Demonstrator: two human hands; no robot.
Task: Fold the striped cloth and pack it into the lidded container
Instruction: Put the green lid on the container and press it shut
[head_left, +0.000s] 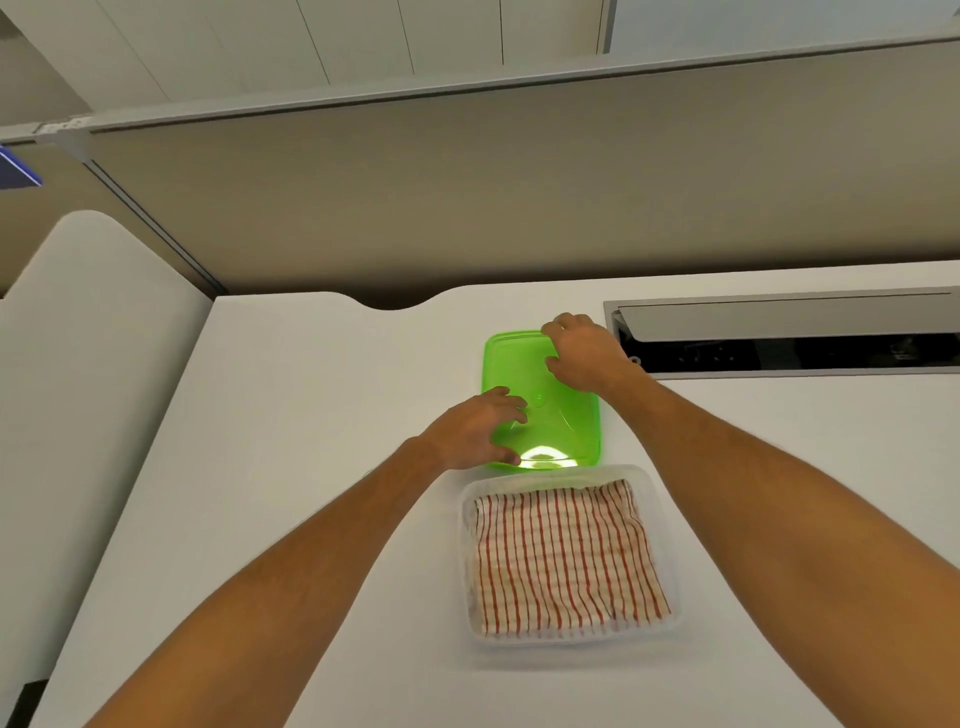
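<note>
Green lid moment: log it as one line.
striped cloth: folded in clear container | green lid: on table | left hand, right hand: on lid

The folded red-striped cloth (569, 558) lies in the clear plastic container (670, 618) on the white counter (311, 415). Just behind it lies the green plastic lid (558, 384), both hands at its left and far-right edges.

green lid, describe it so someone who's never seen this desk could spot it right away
On the white desk, look just left of the open grey cable tray set into the top. The green lid lies flat beyond the clear container that holds the folded striped cloth, with both hands on it. It is the only bright translucent green thing there.
</note>
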